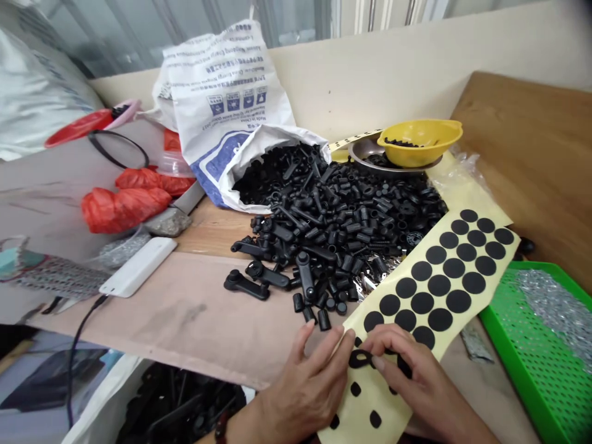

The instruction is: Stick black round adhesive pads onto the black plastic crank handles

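A yellow backing sheet (pixel 354 428) lies at the table's front edge, with round black stickers (pixel 439 285) in rows on its upper part. Small black dots are left along its lower part. My left hand (pixel 308 379) rests on the sheet's left edge, fingers stretched out and slightly spread. Between the thumb and fingers of my right hand (pixel 411 367) is a black ring-shaped sticker (pixel 353 359), pinched at its right side just above the sheet. Whether it still touches the sheet I cannot tell. Loose black plastic parts (pixel 324 319) lie just beyond my left fingertips.
A heap of black plastic parts (pixel 361 216) spills from a white sack (pixel 231 80). Behind it, a yellow bowl (pixel 439 148) sits on a metal bowl (pixel 358 151). A green tray (pixel 513 364) with small shiny pieces stands right; a white power bank (pixel 139 266) with a cable lies left.
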`<state>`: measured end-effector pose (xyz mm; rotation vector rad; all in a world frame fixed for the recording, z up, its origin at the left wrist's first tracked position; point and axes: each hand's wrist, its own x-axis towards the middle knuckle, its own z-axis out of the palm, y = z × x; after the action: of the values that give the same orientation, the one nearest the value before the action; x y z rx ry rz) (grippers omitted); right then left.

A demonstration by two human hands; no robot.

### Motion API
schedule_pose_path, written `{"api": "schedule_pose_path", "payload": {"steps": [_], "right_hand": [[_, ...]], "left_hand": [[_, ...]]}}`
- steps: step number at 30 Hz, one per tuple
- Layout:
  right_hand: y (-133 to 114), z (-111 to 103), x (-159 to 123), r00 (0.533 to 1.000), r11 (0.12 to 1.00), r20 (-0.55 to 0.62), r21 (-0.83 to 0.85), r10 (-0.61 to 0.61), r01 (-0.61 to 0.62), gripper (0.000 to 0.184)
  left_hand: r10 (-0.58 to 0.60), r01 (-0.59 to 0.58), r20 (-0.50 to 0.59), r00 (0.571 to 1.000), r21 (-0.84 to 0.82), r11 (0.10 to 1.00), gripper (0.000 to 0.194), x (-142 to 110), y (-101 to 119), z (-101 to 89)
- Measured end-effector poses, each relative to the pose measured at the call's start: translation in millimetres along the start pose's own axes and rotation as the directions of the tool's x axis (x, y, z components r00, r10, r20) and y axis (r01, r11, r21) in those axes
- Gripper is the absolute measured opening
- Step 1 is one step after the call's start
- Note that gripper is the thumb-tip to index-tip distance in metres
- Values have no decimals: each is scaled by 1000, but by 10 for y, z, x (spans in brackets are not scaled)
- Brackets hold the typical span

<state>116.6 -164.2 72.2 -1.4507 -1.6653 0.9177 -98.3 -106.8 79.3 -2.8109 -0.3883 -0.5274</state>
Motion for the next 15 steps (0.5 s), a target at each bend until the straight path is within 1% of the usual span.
{"api": "schedule_pose_path", "payload": {"steps": [4, 7, 9, 11, 13, 15], "right_hand": [[-27, 5, -7, 999, 1000, -33, 19, 3, -2, 12], [-38, 5, -3, 1000, 999, -11, 36, -8, 9, 12], [-39, 5, 1, 1000, 999, -6, 52, -2, 2, 12], [-37, 4, 0, 1000, 997, -3, 76, 24, -23, 12], [-31, 1, -8, 999, 994, 6, 97, 53, -53, 11], [-17, -2, -23, 997, 991, 26, 107, 73, -75, 12]], "left_hand": [[-5, 6, 13, 1000, -68, 998, 15, -22, 16, -26], [-33, 32, -5, 999, -106, 994, 13, -66, 49, -7], [-106, 99, -51, 993, -134, 986, 19, -124, 81, 19], [-216, 200, -59, 975, -204, 958, 21, -201, 101, 37], [-291, 274, -24, 956, -272, 922, 20, -286, 88, 29], [-326, 317, 18, 945, -290, 903, 27, -371, 37, -6]]}}
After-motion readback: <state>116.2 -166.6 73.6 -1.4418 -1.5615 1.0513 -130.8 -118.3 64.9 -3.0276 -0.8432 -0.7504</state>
